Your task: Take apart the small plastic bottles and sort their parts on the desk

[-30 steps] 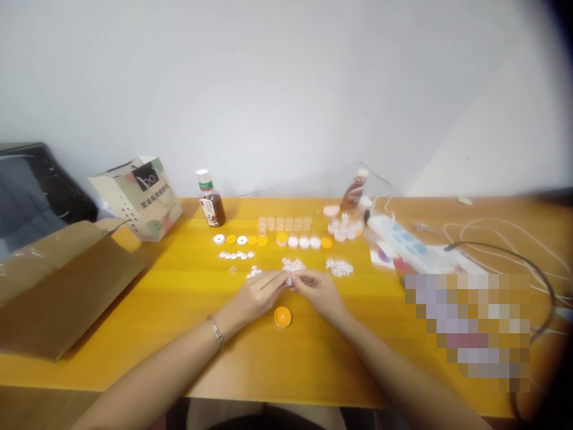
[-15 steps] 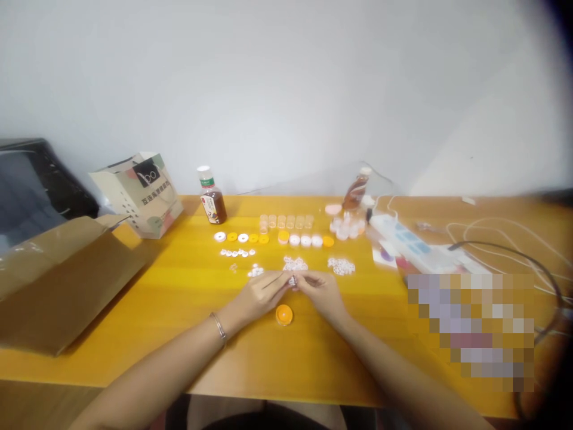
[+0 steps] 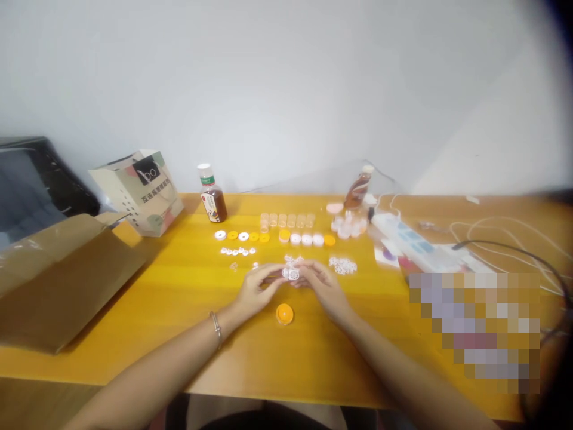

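Between my two hands, above the table, is a small white openwork plastic piece [image 3: 292, 274], round with holes in it. The fingertips of my left hand [image 3: 256, 291] pinch its left side. My right hand [image 3: 323, 288] grips its right side with thumb and fingers. Just behind lies a pile of similar white pieces [image 3: 293, 260], partly covered by the fingers. Nearer to me, below the hands, stands an orange round cap-like part [image 3: 285, 313] with a clear rim under it. A second pile of white openwork pieces [image 3: 343, 265] lies right of my right hand.
Rows of white and orange discs [image 3: 253, 237], small white parts [image 3: 237, 252] and clear cups [image 3: 291, 221] stand behind the hands. Farther out are a drink bottle [image 3: 213, 197], another bottle [image 3: 359, 188], a paper bag [image 3: 154, 197], a cardboard box [image 3: 85, 286] and a power strip [image 3: 409, 239] with cables.
My hands have drawn slightly apart and turned, with the fingers more extended. The white piece now shows more of its face between them. The view has shifted slightly.
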### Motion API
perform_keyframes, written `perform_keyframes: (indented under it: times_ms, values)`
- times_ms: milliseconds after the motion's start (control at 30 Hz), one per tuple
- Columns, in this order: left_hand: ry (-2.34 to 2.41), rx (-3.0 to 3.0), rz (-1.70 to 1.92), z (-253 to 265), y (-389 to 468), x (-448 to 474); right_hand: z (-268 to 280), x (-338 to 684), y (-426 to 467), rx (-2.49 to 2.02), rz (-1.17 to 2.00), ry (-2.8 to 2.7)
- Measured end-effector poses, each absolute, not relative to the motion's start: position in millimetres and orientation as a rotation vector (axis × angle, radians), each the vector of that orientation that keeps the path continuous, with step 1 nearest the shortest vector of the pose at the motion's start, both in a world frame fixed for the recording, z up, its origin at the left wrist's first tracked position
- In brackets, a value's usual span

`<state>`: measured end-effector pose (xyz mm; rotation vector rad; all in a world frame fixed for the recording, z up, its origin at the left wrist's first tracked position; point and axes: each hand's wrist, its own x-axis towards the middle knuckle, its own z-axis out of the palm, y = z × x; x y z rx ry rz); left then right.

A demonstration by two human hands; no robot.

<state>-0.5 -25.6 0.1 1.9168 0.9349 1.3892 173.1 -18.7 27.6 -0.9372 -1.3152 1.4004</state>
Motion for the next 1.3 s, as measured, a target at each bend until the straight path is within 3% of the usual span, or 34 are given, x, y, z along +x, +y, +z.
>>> perform_keyframes:
  times_ms: [433,700,933,1067,1300]
  values:
    - [0.885,1.808,1.377,0,-26,-1,26,186,-19,-0.663,0.712,-2.010]
    - [0.953,1.936,1.467,3,-30,4,24,189,-15,-0.808,0.718,-2.004]
    - [1.001,1.947,1.471,5,-33,10,22,191,-12,-0.732,0.529,-2.142]
    - [1.104,1.941,1.542,8,-31,4,24,195,-10,-0.904,0.407,-2.001]
    - [1.075,1.819,1.454,2,-26,-4,21,204,9,-1.154,0.569,-1.977]
